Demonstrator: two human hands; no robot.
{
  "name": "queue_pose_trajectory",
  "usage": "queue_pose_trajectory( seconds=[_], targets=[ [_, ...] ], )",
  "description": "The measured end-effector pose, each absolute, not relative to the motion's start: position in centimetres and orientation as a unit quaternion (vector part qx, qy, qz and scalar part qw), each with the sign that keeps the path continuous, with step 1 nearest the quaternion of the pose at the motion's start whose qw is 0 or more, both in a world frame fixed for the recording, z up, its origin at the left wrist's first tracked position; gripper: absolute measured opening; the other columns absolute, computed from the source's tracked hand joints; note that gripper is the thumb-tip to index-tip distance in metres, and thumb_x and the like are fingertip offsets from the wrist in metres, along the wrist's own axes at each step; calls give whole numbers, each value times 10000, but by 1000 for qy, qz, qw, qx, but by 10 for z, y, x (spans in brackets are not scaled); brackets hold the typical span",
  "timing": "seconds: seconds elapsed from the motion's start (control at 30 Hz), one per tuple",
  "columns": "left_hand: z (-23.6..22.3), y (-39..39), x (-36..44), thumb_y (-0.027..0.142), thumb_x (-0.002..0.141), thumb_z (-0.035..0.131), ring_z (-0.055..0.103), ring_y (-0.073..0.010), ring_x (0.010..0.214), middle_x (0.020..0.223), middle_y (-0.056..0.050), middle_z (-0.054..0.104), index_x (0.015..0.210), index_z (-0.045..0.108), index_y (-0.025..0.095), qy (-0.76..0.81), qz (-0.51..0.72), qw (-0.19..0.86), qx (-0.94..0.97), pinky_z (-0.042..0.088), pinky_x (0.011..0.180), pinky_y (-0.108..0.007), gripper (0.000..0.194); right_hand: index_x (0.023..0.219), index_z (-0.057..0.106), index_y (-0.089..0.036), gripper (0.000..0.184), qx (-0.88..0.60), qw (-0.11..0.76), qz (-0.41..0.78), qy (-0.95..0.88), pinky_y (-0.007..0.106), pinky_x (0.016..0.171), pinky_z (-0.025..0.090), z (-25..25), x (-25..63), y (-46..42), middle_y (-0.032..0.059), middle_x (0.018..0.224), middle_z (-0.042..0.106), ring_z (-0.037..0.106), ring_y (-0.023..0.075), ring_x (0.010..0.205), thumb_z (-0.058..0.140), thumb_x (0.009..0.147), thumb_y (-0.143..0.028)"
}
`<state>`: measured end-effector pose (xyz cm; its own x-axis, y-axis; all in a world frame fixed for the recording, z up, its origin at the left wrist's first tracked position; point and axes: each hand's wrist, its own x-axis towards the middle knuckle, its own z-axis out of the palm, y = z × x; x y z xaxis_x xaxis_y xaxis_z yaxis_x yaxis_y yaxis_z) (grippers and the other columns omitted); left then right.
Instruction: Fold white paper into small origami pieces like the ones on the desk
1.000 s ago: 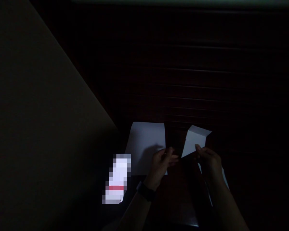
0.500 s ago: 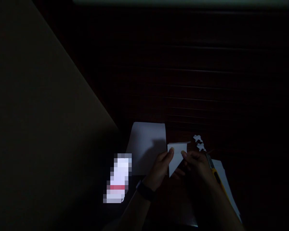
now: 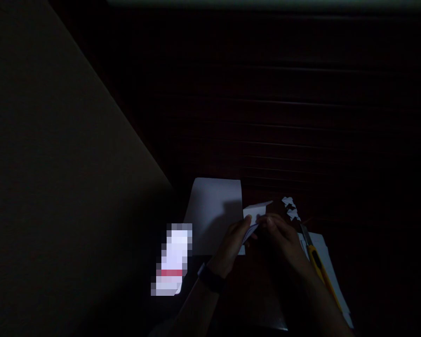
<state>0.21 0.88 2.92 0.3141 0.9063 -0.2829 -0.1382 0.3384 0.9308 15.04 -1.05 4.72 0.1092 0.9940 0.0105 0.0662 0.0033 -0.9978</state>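
The workpiece is a small, white, folded paper piece (image 3: 256, 211), held between both hands, above the dark reddish-brown wooden table (image 3: 256, 292) and just beyond the right edge of a large white paper sheet. An upper flap stands at an angle to the main panel and points toward the right. A lower portion is folded and shows in shadow.

The left hand (image 3: 232, 243) is nearly closed on the paper piece: the thumb presses on the near face, with the fingers behind it. A black wristband (image 3: 212, 279) encircles the left wrist. The right hand (image 3: 283, 234) is also nearly closed, its fingers bent and its fingertips drawn together on the paper at the right side. Shadow obscures the exact finger placement.

The large white paper sheet (image 3: 210, 201) lies flat behind and left of the left hand, with a hand shadow across it. Small, white, folded paper pieces (image 3: 291, 213) lie in a row beyond the right hand. A yellow-handled utility knife with a metallic front end (image 3: 319, 267) rests diagonally on white paper sheets (image 3: 331, 271), beside the right forearm. Left of the left wrist is a bright, pixelated rectangular object (image 3: 173, 257) with a red band. A plain grey-brown panel (image 3: 56, 164) borders the left side; dark wood with horizontal lines (image 3: 266, 84) extends behind.
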Motion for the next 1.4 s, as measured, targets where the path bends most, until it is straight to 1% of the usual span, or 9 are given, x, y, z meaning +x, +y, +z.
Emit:
queue_pose_trajectory(
  seconds=[0.17, 0.27, 0.37, 0.53, 0.73, 0.9, 1.13, 1.27, 1.4],
  targets=[
    [35, 8, 4, 537, 755, 535, 521, -132, 613, 710, -47, 618, 806, 648, 99, 442, 402, 680, 425, 374, 526, -223, 455, 624, 660, -190, 313, -551, 498, 462, -484, 315, 716, 435, 40, 155, -10, 60, 853, 637, 574, 226, 842, 574, 781, -446],
    [34, 9, 4, 539, 752, 538, 470, -95, 522, 625, -11, 572, 776, 634, 109, 447, 408, 679, 416, 327, 455, -200, 441, 671, 667, -189, 173, -575, 477, 453, -487, 333, 717, 435, 33, 161, -10, 49, 810, 648, 585, 219, 782, 704, 678, -358],
    [30, 9, 3, 534, 766, 523, 436, -74, 465, 570, 10, 528, 755, 622, 117, 453, 416, 672, 412, 283, 404, -185, 428, 783, 670, -201, 208, -581, 486, 469, -454, 311, 655, 443, 25, 165, -10, 20, 748, 628, 572, 187, 710, 759, 617, -289],
    [27, 9, 1, 521, 772, 525, 575, -137, 609, 666, -26, 605, 810, 632, 130, 448, 421, 681, 398, 409, 490, -204, 407, 871, 645, -209, 306, -548, 536, 499, -404, 265, 625, 450, 15, 167, -8, 6, 764, 609, 558, 151, 705, 778, 595, -214],
    [31, 8, -1, 429, 715, 643, 638, -227, 776, 907, -116, 673, 972, 633, 118, 424, 405, 701, 405, 495, 604, -284, 403, 970, 591, -234, 409, -500, 594, 522, -354, 298, 642, 485, 21, 165, -5, 24, 851, 644, 597, 162, 704, 776, 605, -232],
    [34, 6, 0, 423, 733, 624, 644, -227, 775, 912, -114, 680, 959, 641, 116, 426, 398, 700, 413, 502, 614, -286, 382, 1115, 558, -229, 495, -518, 553, 542, -363, 336, 642, 492, 26, 162, -7, 45, 842, 678, 628, 202, 719, 736, 663, -316],
    [39, 20, -8, 375, 678, 681, 644, -197, 717, 846, -80, 688, 885, 637, 142, 474, 454, 625, 422, 508, 570, -256, 315, 1054, 622, -175, 429, -542, 473, 563, -407, 291, 576, 462, 25, 173, -9, 31, 725, 674, 609, 181, 629, 729, 659, -305],
    [36, 23, -16, 385, 705, 650, 637, -204, 655, 725, -82, 684, 746, 655, 128, 466, 426, 614, 474, 510, 558, -277, 261, 993, 654, -183, 333, -526, 402, 591, -461, 287, 584, 452, 34, 183, -11, 28, 719, 676, 606, 180, 645, 703, 681, -289],
    [38, 19, -15, 403, 726, 626, 639, -206, 650, 725, -90, 691, 699, 673, 128, 460, 389, 624, 498, 507, 557, -279, 280, 1024, 637, -205, 350, -529, 394, 588, -468, 303, 594, 467, 42, 184, -12, 24, 709, 685, 622, 194, 659, 688, 696, -317]
  ],
)
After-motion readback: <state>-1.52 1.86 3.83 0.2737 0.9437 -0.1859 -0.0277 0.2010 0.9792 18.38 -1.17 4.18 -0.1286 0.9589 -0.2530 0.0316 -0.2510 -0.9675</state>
